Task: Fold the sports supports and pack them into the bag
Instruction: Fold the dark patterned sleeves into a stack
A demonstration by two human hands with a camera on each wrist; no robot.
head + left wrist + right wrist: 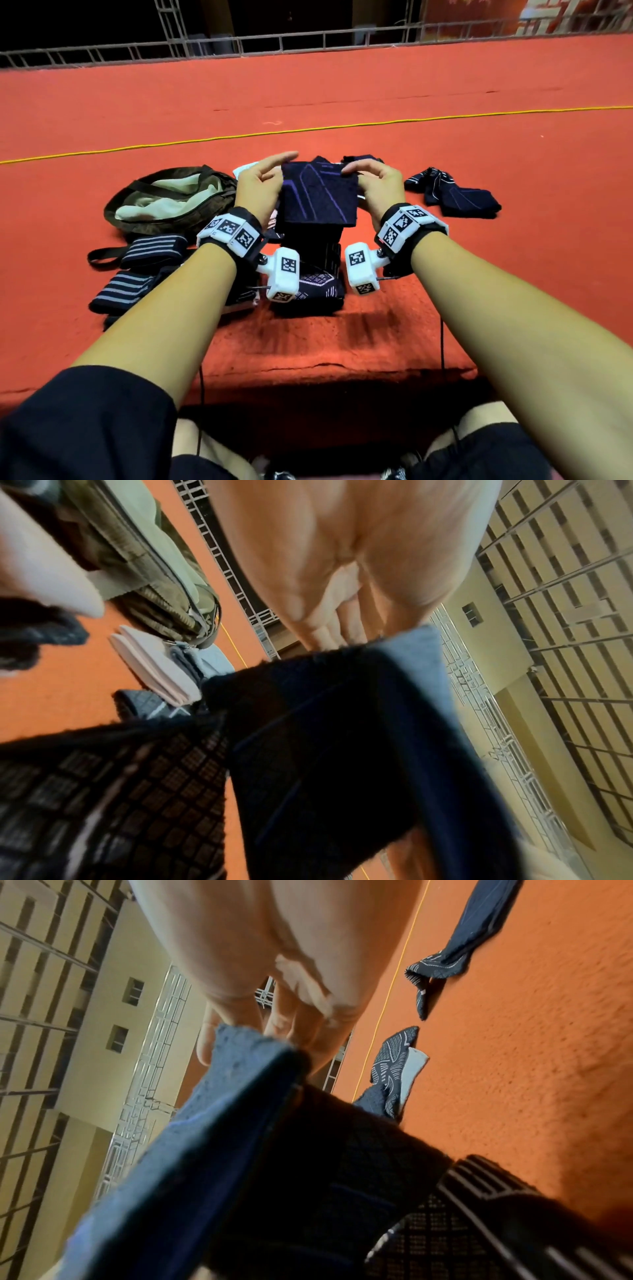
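A dark navy support [318,195] with purple lines is held up off the red carpet between both hands. My left hand [275,168] holds its upper left edge with the index finger stretched forward; in the left wrist view the fingers [329,631] end behind the cloth [325,750]. My right hand [356,173] pinches the upper right corner, and the right wrist view shows thumb and fingers [240,1020] on the fabric edge [240,1150]. The olive bag [171,198] lies open at the left, pale lining showing. A patterned support [315,284] lies beneath the held one.
Two striped wraps [150,246] lie at the near left beside the bag. More dark supports [455,195] lie loose at the right. A white folded item [154,664] sits by the bag. A yellow cord [308,130] crosses the carpet; a metal railing [308,42] stands behind.
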